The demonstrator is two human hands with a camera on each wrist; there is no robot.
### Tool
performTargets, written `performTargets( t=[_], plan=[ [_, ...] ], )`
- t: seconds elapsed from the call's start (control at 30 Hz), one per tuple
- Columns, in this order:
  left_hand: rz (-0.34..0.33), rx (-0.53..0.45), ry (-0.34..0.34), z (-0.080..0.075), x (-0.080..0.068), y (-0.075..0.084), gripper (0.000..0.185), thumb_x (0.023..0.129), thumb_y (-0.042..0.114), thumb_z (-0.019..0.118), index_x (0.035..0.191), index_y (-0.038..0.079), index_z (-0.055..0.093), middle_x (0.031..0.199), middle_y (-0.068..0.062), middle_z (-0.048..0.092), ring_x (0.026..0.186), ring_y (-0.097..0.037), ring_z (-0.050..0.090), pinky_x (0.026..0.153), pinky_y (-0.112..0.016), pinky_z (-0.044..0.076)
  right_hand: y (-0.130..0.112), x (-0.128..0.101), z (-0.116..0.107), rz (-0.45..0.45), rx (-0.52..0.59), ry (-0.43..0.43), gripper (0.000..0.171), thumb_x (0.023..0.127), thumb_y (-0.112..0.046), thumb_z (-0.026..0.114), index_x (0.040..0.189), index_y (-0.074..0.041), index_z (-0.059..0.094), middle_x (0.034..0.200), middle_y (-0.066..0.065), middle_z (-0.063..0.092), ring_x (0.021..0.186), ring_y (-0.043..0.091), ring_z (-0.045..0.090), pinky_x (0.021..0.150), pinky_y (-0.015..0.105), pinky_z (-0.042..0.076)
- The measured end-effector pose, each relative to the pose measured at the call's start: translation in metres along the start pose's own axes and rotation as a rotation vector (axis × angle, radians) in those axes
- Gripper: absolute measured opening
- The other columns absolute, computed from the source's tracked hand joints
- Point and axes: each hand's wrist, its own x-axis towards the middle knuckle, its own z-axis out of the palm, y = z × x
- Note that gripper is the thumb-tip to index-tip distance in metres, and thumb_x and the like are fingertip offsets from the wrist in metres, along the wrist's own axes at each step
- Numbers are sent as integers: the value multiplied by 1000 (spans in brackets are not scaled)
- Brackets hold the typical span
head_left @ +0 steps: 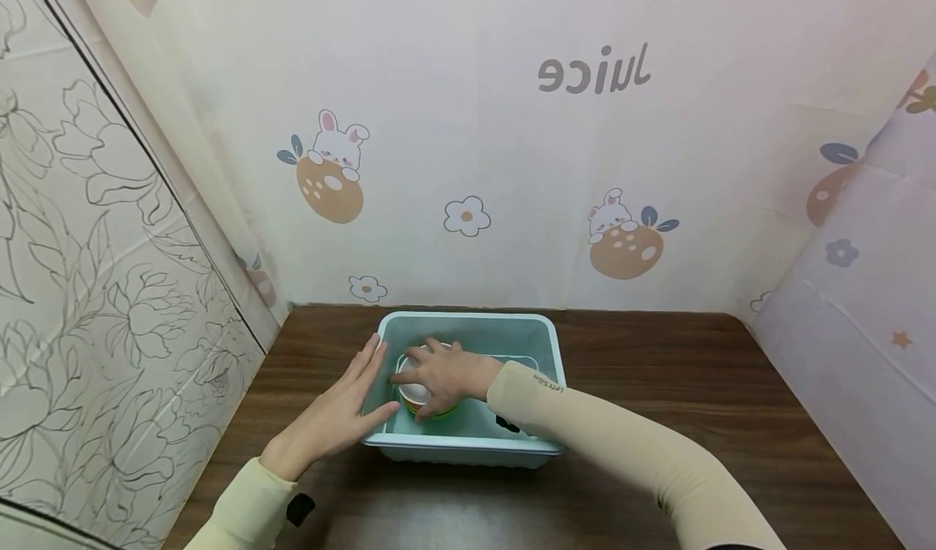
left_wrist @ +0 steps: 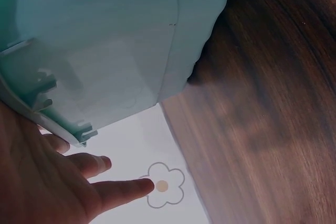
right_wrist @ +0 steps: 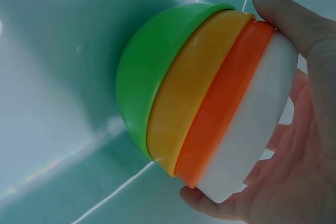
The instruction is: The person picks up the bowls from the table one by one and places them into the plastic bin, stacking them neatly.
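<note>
In the head view, my right hand reaches down into a pale blue-green plastic bin. Its fingers curl round the top of a stack of nested bowls at the bin's left side. The right wrist view shows a green bowl, a yellow bowl, an orange bowl and a white bowl at the top. Thumb and fingers of that hand span the white and orange rims. My left hand, fingers straight, lies along the bin's left rim; its fingers extend past the bin wall in the left wrist view.
The bin stands on a dark brown wooden table, near its back edge. Behind it hangs a white printed curtain, with a floral sheet on the left. My right sleeve crosses the bin's front right corner.
</note>
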Motion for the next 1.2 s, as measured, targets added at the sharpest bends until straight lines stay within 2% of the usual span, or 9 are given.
performTargets(
  t=[0.17, 0.43, 0.67, 0.97, 1.2],
  plan=[
    [-3, -8, -6, 0, 0, 1, 97, 98, 61, 58, 167, 13, 10, 175, -4, -2, 159, -35, 19, 109, -65, 44, 0, -1, -1, 5, 21, -1, 77, 87, -65, 71, 155, -49, 40, 167, 2, 33, 151, 39, 34, 106, 68, 45],
    [-9, -8, -14, 0, 0, 1, 98, 97, 64, 57, 167, 16, 8, 175, -4, -2, 158, -36, 19, 108, -66, 44, -2, -3, -2, -5, -17, 0, 82, 85, -69, 71, 157, -47, 38, 167, 5, 32, 154, 39, 29, 111, 67, 40],
    [-1, -10, -7, -1, 0, 2, 95, 99, 58, 59, 167, 14, 9, 175, -5, -1, 158, -37, 20, 109, -65, 44, 1, -9, -5, -19, -29, 32, 84, 83, -72, 70, 157, -45, 39, 163, 6, 38, 152, 38, 32, 111, 63, 43],
    [5, -8, -3, 1, 0, 1, 93, 100, 60, 55, 167, 14, 10, 175, -5, -2, 158, -35, 21, 109, -64, 45, 6, -19, -9, -22, -21, 31, 88, 83, -76, 66, 159, -45, 35, 164, 6, 36, 152, 37, 33, 111, 61, 44],
    [-1, -9, -5, 0, -1, 2, 94, 99, 64, 53, 167, 18, 6, 175, -3, -3, 157, -33, 23, 107, -60, 48, 8, -31, -16, -56, 8, 62, 85, 84, -75, 65, 158, -42, 37, 163, 7, 38, 150, 36, 35, 109, 57, 46]
  ],
)
